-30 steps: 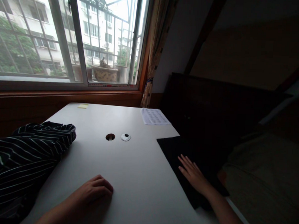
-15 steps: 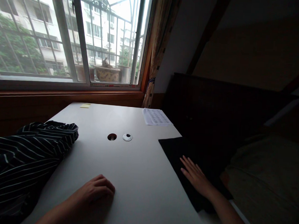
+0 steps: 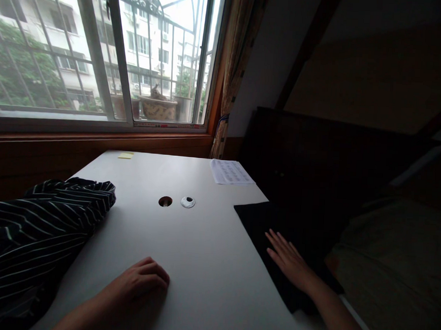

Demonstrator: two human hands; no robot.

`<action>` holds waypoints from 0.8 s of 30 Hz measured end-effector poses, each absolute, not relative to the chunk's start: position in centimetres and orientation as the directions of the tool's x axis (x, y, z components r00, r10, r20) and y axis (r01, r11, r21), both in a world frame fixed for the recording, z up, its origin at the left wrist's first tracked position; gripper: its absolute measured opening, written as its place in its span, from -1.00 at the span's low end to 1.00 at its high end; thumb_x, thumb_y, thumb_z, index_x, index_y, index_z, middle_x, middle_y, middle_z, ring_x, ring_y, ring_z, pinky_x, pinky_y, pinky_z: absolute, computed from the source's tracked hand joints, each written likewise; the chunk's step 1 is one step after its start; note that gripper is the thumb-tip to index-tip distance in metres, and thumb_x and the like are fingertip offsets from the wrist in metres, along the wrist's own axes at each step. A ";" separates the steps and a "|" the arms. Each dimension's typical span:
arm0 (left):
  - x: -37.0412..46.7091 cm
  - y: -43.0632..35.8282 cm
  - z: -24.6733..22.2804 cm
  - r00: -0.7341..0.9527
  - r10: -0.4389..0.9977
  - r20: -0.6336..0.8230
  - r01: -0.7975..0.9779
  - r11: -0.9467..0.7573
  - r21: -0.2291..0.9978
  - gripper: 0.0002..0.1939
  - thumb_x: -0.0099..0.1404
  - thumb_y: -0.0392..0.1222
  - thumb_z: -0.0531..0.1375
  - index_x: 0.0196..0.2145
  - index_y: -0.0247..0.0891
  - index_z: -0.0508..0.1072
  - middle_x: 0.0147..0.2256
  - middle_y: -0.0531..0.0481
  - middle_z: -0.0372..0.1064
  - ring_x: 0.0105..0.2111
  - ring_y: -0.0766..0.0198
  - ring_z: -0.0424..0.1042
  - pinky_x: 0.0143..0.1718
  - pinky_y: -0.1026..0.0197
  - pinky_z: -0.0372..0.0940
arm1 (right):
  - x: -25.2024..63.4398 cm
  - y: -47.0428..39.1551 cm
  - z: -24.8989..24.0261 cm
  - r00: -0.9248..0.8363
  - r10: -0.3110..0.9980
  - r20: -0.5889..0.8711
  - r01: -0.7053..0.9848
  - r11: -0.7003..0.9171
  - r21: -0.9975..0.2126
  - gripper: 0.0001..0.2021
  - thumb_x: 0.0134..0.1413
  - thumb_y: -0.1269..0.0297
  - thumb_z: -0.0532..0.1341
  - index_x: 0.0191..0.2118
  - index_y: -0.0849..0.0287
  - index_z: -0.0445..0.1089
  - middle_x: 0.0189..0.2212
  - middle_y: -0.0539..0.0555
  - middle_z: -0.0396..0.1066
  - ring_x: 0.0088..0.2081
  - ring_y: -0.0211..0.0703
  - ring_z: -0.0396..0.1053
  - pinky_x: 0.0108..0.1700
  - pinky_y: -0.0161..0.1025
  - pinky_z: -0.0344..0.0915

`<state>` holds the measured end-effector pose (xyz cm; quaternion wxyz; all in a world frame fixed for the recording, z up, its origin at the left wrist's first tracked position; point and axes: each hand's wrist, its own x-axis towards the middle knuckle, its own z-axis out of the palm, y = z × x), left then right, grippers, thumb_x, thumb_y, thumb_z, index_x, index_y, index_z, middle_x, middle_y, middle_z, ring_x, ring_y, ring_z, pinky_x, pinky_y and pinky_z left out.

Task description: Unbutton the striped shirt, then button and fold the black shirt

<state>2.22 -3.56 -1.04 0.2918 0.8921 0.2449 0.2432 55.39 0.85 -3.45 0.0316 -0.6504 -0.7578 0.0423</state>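
My right hand (image 3: 288, 259) lies flat with its fingers spread on a black cloth (image 3: 252, 218) at the table's right edge. On the bare white table (image 3: 201, 243), my left hand (image 3: 146, 278) rests with its fingers curled and pressed together; its palm side is hidden. A black garment with white stripes (image 3: 55, 215) lies bunched along the left side of the table, apart from my left hand.
A round hole (image 3: 165, 201) and a round white cover (image 3: 188, 202) are mid-table. Printed sheets (image 3: 230, 172) lie at the back right, a yellow note (image 3: 126, 155) at the back left. Beyond are a barred window and a curtain (image 3: 228, 86); dark furniture (image 3: 298, 149) stands right.
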 end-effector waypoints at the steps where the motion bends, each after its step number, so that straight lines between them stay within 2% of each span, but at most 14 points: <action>1: 2.2 -3.6 -1.0 0.764 0.579 0.285 0.296 -0.707 0.642 -0.80 0.46 -0.20 0.09 -0.09 -0.16 0.51 -0.10 -0.14 0.48 -0.11 0.17 0.41 -0.08 0.21 0.35 | 55.4 0.8 -3.4 -0.152 0.988 -0.005 0.983 0.151 -0.107 -0.37 0.37 -0.12 -0.18 0.43 -0.03 -0.16 0.43 -0.01 -0.25 0.42 0.02 -0.29 0.39 0.15 -0.16; 9: 2.2 -3.5 -1.1 0.765 0.589 0.261 0.305 -0.688 0.658 -0.82 0.45 -0.17 0.12 -0.08 -0.14 0.50 -0.09 -0.11 0.46 -0.08 0.19 0.39 -0.05 0.23 0.33 | 55.3 0.9 -3.4 -0.138 0.990 -0.036 0.977 0.130 -0.167 -0.37 0.37 -0.13 -0.19 0.44 -0.03 -0.18 0.43 -0.01 -0.29 0.43 0.02 -0.33 0.39 0.18 -0.25; 14: 2.1 -3.5 -1.2 0.767 0.581 0.272 0.288 -0.690 0.664 -0.82 0.45 -0.11 0.14 -0.10 -0.14 0.50 -0.10 -0.10 0.46 -0.09 0.18 0.39 -0.06 0.24 0.33 | 55.5 0.9 -3.6 -0.138 0.990 -0.031 0.978 0.131 -0.165 -0.36 0.36 -0.15 -0.20 0.44 -0.03 -0.18 0.44 -0.01 -0.29 0.43 0.02 -0.34 0.39 0.18 -0.23; 20: 2.0 -3.4 -1.7 0.770 0.577 0.272 0.303 -0.706 0.640 -0.84 0.45 -0.21 0.11 -0.10 -0.16 0.49 -0.08 -0.13 0.46 -0.08 0.18 0.38 -0.05 0.23 0.31 | 55.2 0.8 -3.3 -0.130 0.991 -0.029 0.978 0.123 -0.166 -0.36 0.36 -0.15 -0.21 0.43 -0.02 -0.14 0.43 -0.01 -0.27 0.43 0.01 -0.33 0.39 0.17 -0.23; 24: 2.1 -3.5 -1.4 0.772 0.584 0.252 0.311 -0.692 0.651 -0.83 0.45 -0.20 0.12 -0.09 -0.16 0.50 -0.08 -0.13 0.46 -0.07 0.19 0.38 -0.04 0.23 0.32 | 55.3 0.8 -3.5 -0.129 0.992 -0.012 0.978 0.125 -0.166 -0.36 0.36 -0.15 -0.20 0.43 -0.02 -0.14 0.43 0.00 -0.26 0.42 0.03 -0.31 0.39 0.18 -0.20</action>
